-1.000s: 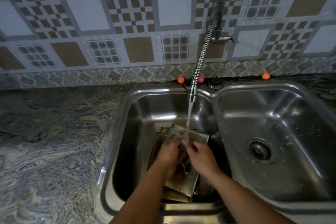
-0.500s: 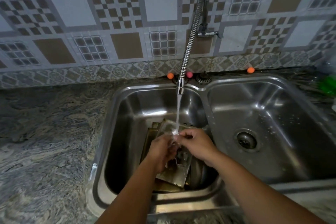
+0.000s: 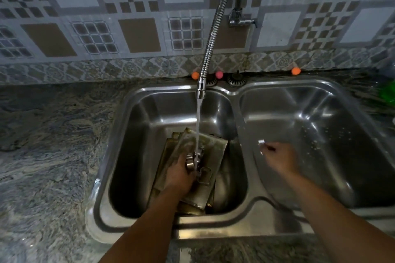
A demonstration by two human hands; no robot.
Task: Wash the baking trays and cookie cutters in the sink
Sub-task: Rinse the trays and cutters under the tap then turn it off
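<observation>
Several metal baking trays (image 3: 210,147) lie stacked in the left basin of a double steel sink (image 3: 241,126). My left hand (image 3: 178,172) holds metal cookie cutters (image 3: 192,161) over the trays, right under the water running from the flexible tap (image 3: 201,89). Another cookie cutter (image 3: 205,175) lies on the top tray beside that hand. My right hand (image 3: 280,157) is over the right basin and pinches a small shiny metal cutter (image 3: 261,142) at its fingertips.
A drain strainer (image 3: 236,80) and small orange and pink balls (image 3: 195,75) sit on the sink's back rim. Marbled stone counter (image 3: 49,145) stretches to the left. Something green (image 3: 386,93) shows at the right edge. Patterned tile wall stands behind.
Both hands were together under the water over the trays. My right hand has moved right, over the right basin, with a small metal piece; my left hand stays under the stream.
</observation>
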